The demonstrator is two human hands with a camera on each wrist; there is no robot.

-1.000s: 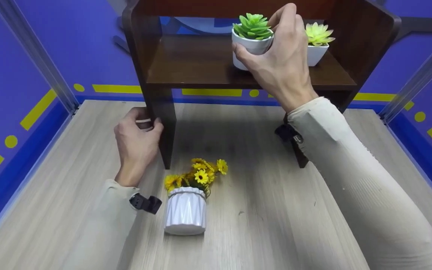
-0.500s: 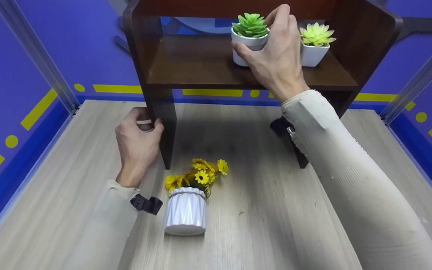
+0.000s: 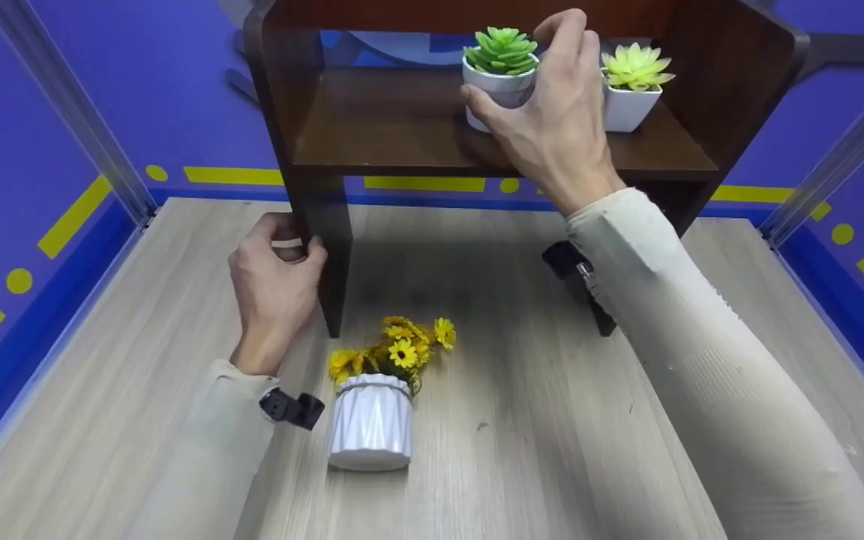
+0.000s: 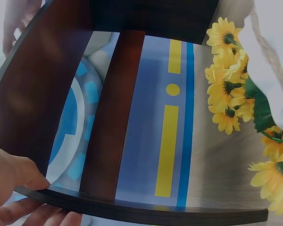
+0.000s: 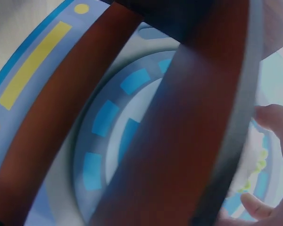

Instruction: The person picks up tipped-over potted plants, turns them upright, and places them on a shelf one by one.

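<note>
Green succulent in round white pot: pinched by right hand; brown wooden shelf: pinched at left by left hand.

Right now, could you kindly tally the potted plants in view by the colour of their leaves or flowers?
Bright-green succulent in a round white pot: 1
Pale yellow-green succulent in an angular white pot: 1
Yellow daisy-like flowers in a ridged white pot: 1
Total: 3 potted plants
</note>
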